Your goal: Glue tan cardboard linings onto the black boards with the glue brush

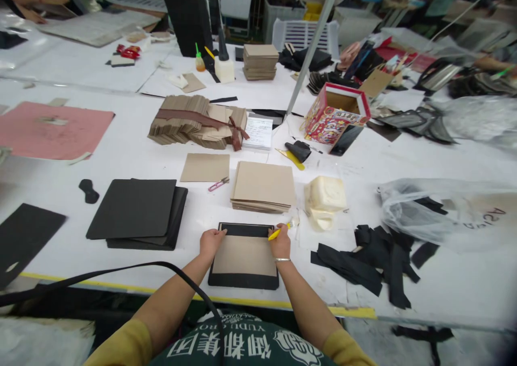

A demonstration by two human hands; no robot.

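Note:
A tan cardboard panel (244, 254) with black strips across its far and near edges lies before me at the table's front. My left hand (211, 244) pinches its far left corner, thumb on the black strip (248, 230). At the far right corner is my right hand (281, 243), closed round a yellow-handled brush (278, 231) while its fingers also touch the panel. The brush's pale bristles point right, toward a cream-coloured glue container (325, 196). Behind the panel stands a stack of tan boards (263, 184). Pink thread snips (218, 184) lie beside a single board (205, 167).
Black panels (135, 210) are stacked to the left. Loose black strips (371, 261) and a clear plastic bag (444, 204) lie to the right. Farther back are tied tan pieces (194, 121), a red patterned box (335, 113) and a slanted metal pole (313, 46).

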